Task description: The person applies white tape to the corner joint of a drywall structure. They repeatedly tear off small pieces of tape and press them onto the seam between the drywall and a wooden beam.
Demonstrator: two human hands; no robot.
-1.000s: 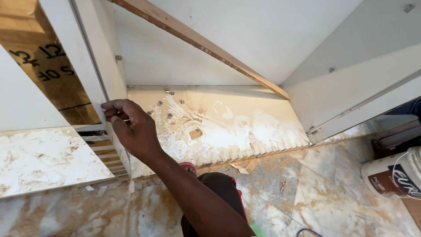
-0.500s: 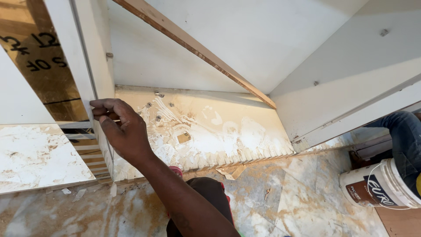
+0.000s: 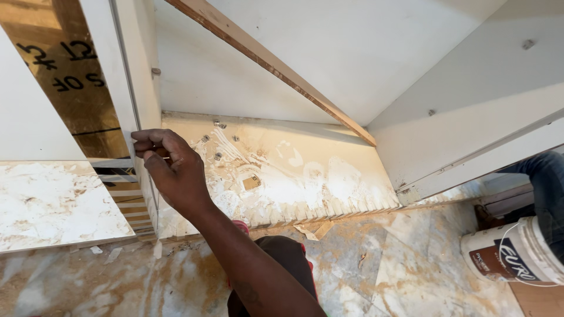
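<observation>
Presently, hand in view: one hand [image 3: 173, 170] is reaching up from the lower middle, its forearm running down to the bottom edge; which of the person's hands it is cannot be told.
Grip: the fingers [image 3: 150, 138] are curling in, fingertips pressing against the front edge of the white upright panel [image 3: 126, 88]; whether anything small is being pinched between them cannot be told.
White upright panel: it is standing at the left of the cabinet opening, rising from the cabinet floor [image 3: 294, 176] to the top edge of the view.
Cabinet floor: it is lying just right of the hand, smeared with white and tan residue, with a few small screws [image 3: 219, 124] sitting near its back left corner.
Wooden strip [image 3: 276, 64]: it is slanting across the white back wall, from upper left down to the right.
Marble-patterned floor [image 3: 399, 264]: it is spreading below the cabinet.
White bucket [image 3: 511, 255]: it is lying tilted at the right edge, well apart from the hand.
Blue trouser leg [image 3: 546, 182]: it is showing just above the bucket.
</observation>
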